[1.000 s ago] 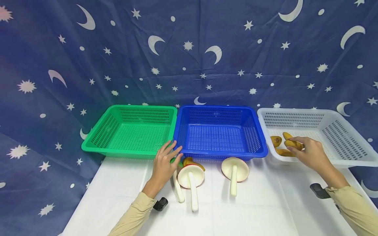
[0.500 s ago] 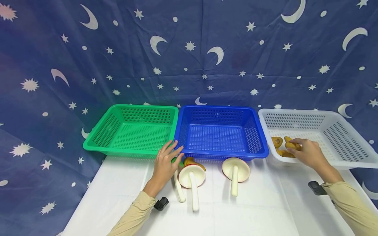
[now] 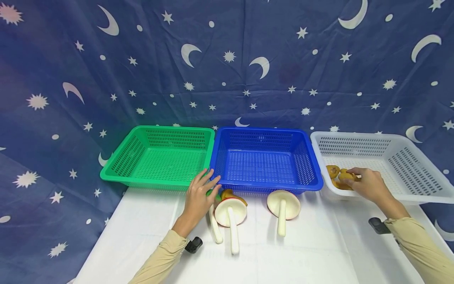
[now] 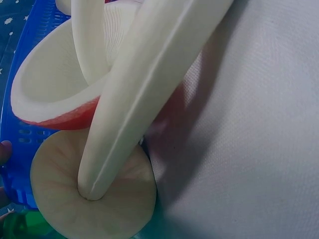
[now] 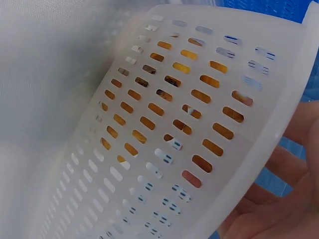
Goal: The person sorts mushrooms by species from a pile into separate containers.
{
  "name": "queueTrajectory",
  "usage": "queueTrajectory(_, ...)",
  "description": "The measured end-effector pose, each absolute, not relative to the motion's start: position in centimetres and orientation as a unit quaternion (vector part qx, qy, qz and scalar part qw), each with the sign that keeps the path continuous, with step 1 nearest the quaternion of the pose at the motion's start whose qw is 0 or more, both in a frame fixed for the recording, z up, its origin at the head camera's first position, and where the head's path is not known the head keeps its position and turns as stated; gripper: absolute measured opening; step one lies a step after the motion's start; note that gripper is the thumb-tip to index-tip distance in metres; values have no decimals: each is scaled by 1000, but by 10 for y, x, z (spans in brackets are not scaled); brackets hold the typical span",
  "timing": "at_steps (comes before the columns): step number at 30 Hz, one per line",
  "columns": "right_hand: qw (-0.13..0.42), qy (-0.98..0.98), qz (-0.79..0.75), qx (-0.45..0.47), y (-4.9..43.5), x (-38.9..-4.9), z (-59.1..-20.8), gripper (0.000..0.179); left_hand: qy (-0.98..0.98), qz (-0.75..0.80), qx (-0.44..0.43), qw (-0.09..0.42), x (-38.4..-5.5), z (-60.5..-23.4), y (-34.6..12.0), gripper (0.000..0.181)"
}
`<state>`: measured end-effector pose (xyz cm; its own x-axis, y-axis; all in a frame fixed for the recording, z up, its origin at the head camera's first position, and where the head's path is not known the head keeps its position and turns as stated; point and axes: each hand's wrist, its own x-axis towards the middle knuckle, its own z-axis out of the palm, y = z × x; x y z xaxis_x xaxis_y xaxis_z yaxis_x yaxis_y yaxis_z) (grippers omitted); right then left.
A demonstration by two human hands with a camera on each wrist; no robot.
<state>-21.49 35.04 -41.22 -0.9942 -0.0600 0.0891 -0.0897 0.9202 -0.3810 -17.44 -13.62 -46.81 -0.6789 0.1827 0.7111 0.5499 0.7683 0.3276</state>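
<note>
My right hand [image 3: 370,185] reaches over the near rim of the white basket [image 3: 408,195], its thumb and fingers pinching a yellow-brown mushroom [image 3: 343,176]. Other yellow-brown mushrooms, one of them a round piece [image 3: 332,171], lie at that basket's left end. Fingers spread, my left hand [image 3: 198,199] is by the near rims of the green and blue baskets. Beneath and beside it are a green piece, partly hidden, a yellow-brown mushroom [image 3: 228,193] and a white-stemmed mushroom [image 3: 230,213] with a red-edged cap. In the left wrist view, a pale stem [image 4: 134,99] crosses a cream cap [image 4: 60,184].
The green basket [image 3: 156,183] and blue basket [image 3: 266,186] stand side by side, left of the white one. Another white-stemmed mushroom [image 3: 283,205] lies before the blue basket on the white cloth [image 3: 298,256]. A blue curtain [image 3: 220,71] hangs behind.
My right hand has moved slightly left and lower inside the white basket, and the mushroom in it has turned and come down beside the others. My left hand has stayed in place.
</note>
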Motion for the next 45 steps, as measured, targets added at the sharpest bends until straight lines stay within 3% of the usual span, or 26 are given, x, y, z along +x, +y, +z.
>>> queueTrajectory(8, 50, -977, 204, 40, 348, -212, -410, 35, -879, -271, -206, 335, -173, -468, -136, 33)
queueTrajectory(17, 102, -967, 217, 89, 336, -204, -396, 29, -877, -269, -206, 341, -173, -469, -137, 33)
queueTrajectory(30, 169, -935, 261, 168, 293, -189, -372, 17, -880, -268, -202, 337, -173, -468, -137, 31)
queueTrajectory(45, 215, -905, 256, 263, 240, -172, -359, 19, -878, -266, -211, 339, -174, -467, -136, 32)
